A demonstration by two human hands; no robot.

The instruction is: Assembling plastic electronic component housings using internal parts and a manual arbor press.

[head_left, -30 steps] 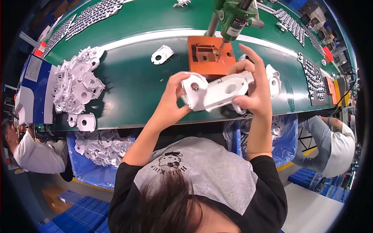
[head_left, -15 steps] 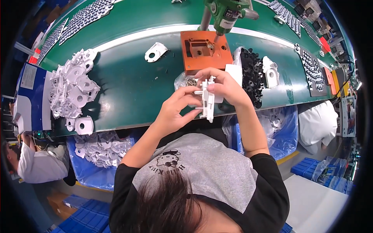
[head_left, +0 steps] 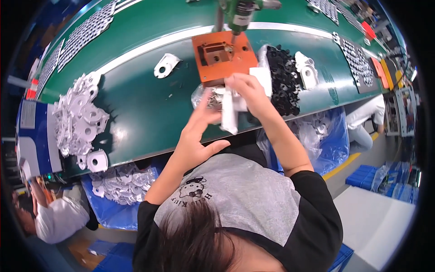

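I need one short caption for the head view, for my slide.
Right hand holding a white moulded plastic part near an orange block-shaped fixture; left hand open beside the part.

Shirt (head_left: 260,192): mottled grey front, black sleeves (head_left: 312,204) ending near the elbows, black cat print (head_left: 193,188) with lettering toward its left edge. Lower garment (head_left: 247,145): black. Hair (head_left: 197,235): long, loose.

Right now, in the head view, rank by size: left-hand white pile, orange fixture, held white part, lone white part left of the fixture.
1. White pile
2. Orange fixture
3. Held white part and lone white part: unsure; the held one looks nearer the camera.
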